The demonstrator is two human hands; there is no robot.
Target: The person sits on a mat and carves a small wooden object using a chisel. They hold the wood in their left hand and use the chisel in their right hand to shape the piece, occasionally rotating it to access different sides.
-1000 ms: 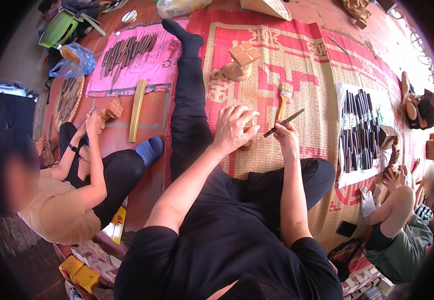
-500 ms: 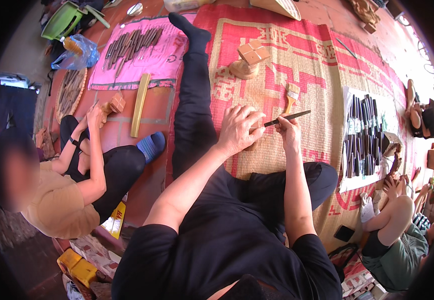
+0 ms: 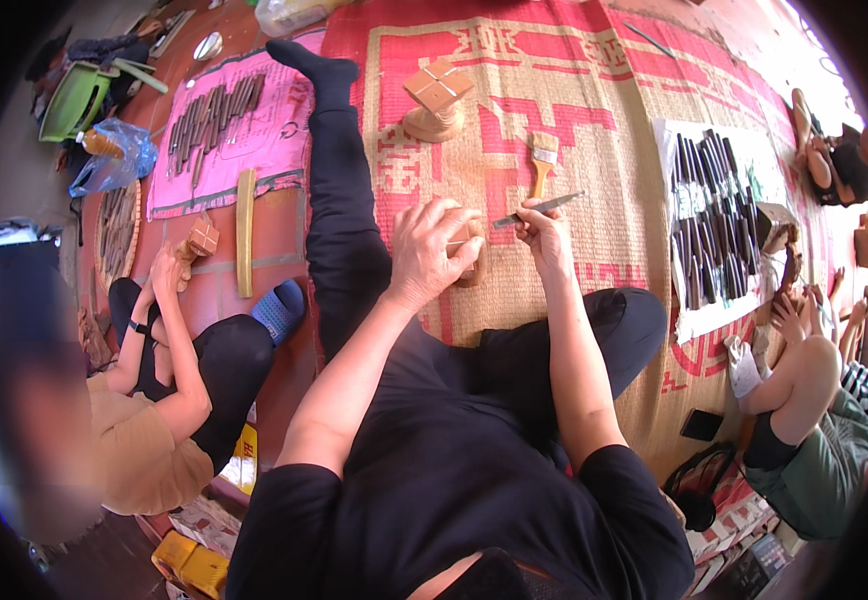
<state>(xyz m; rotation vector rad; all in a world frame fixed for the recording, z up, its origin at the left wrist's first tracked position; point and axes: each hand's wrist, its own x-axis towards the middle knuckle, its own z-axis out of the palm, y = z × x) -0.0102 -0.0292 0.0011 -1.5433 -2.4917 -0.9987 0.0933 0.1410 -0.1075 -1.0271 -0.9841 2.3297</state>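
My left hand (image 3: pixel 426 248) is wrapped over a small brown wooden block (image 3: pixel 470 262) on the woven mat, its fingers covering much of the wood. My right hand (image 3: pixel 546 236) pinches a slim dark carving chisel (image 3: pixel 560 201) just to the right of the block. The chisel lies slantwise, one end pointing up to the right and the other toward the block, apart from it. Beyond my hands, a flat brush (image 3: pixel 542 158) with a wooden handle lies on the mat. Farther off stands a carved wooden piece (image 3: pixel 437 98) with a squared top marked by pale crossing lines.
A pink cloth (image 3: pixel 269 165) with several chisels lies at left, near a yellow wooden strip (image 3: pixel 245 232). At right, a white sheet (image 3: pixel 699 320) bears several dark tools. A co-worker (image 3: pixel 154 430) sits at left holding a wooden piece; other people sit at right.
My right hand has turned the chisel and drawn its near end away from my left thumb. More of the wooden block shows under my left hand. The whole view has shifted.
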